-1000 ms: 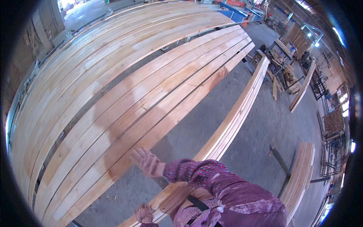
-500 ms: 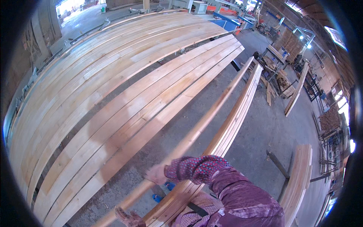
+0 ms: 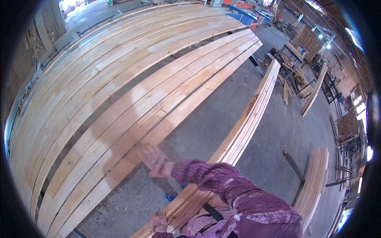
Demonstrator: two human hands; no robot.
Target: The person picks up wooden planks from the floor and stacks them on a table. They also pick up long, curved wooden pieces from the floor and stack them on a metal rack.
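The stack of long planks point(image 3: 238, 131) is running from the lower middle of the view up toward the far right, lying lengthwise above the concrete floor point(image 3: 206, 119). The left hand point(image 3: 158, 222) is resting on the near end of this stack, fingers curled over the top board's corner. The right hand point(image 3: 155, 162) is reaching out to the left, blurred, fingers spread and holding nothing, hovering by the near edge of the wide spread of boards point(image 3: 119, 87) that is lying side by side across the left half of the view. The outermost board of that spread is sitting just beside the right hand; whether they are touching I cannot tell. A smaller pile of boards point(image 3: 315, 180) is lying on supports well apart to the right, and a leaning plank point(image 3: 315, 89) is standing among workshop clutter at the far right.
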